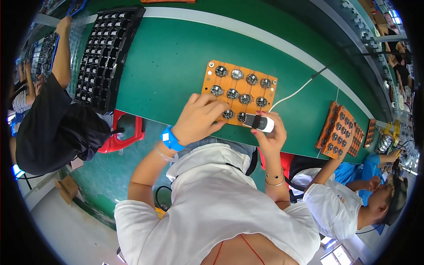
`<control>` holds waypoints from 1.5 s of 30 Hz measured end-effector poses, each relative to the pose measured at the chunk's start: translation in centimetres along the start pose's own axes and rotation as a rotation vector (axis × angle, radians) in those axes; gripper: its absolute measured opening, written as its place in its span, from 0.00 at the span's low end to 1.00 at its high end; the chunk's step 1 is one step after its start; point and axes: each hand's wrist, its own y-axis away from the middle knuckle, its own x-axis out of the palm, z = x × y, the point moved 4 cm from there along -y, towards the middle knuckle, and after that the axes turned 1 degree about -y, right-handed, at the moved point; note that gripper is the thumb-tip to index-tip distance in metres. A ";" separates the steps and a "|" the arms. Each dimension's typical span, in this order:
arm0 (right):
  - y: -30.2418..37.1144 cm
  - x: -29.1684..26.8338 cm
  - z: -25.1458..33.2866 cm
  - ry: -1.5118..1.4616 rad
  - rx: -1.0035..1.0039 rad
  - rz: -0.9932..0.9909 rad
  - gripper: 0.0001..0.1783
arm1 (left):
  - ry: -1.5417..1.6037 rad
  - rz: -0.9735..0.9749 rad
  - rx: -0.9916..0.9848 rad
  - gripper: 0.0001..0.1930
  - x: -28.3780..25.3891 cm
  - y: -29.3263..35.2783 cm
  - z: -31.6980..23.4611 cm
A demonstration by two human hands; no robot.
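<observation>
An orange board lies on the green table with rows of round black parts set in it. My left hand is on the board's near left corner, fingers bent over the top and thumb by the near edge, beside a round part. My right hand is closed around a small white-and-grey handheld device with a black band. The device's grey end lies over the board's near right part, close to another round part. A white cord runs from near the device toward the far right.
A black compartment tray with rows of small white-topped parts stands at the left. More orange boards lie at the right, beside a co-worker in a white shirt. Another person in black is at the left, near a red stool.
</observation>
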 end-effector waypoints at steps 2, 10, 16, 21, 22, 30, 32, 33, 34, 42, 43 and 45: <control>0.0 0.0 0.1 0.034 -0.009 0.028 0.25 | -0.018 0.016 0.049 0.18 1.2 -0.2 -0.3; -0.6 1.1 1.2 0.143 -0.103 0.085 0.24 | 0.128 -0.078 0.072 0.19 0.1 -1.1 -2.0; -0.3 0.4 0.6 0.106 -0.054 0.048 0.23 | 0.058 -0.062 0.046 0.19 0.1 -1.3 -1.5; 0.4 -2.3 0.2 0.050 0.002 -0.060 0.23 | -0.063 -0.007 0.022 0.18 1.5 -1.9 -1.9; 0.5 -2.7 0.2 0.054 0.002 -0.064 0.23 | -0.035 -0.029 0.040 0.18 1.5 -2.3 -2.8; 0.3 -2.7 0.7 0.186 -0.042 0.046 0.24 | 0.165 -0.085 0.108 0.14 2.1 -3.0 -4.1; 0.3 -2.5 0.7 0.183 -0.053 0.027 0.24 | 0.170 -0.074 0.100 0.15 1.9 -3.1 -4.5; 0.4 -2.6 0.8 0.178 -0.065 0.009 0.24 | 0.173 -0.064 0.090 0.15 1.9 -3.1 -4.6; 0.6 -2.7 0.6 0.163 -0.034 0.040 0.24 | 0.173 -0.063 0.091 0.15 1.9 -3.2 -4.7; 2.4 -5.0 -1.1 -0.081 0.116 -0.170 0.23 | -0.088 0.024 0.096 0.16 3.3 -3.6 -4.4; 2.6 -5.5 -1.3 -0.079 0.112 -0.201 0.23 | -0.087 0.025 0.099 0.16 3.5 -3.8 -4.7; 2.5 -6.0 -1.1 -0.043 0.107 -0.189 0.23 | -0.017 0.000 0.139 0.16 3.7 -4.4 -5.7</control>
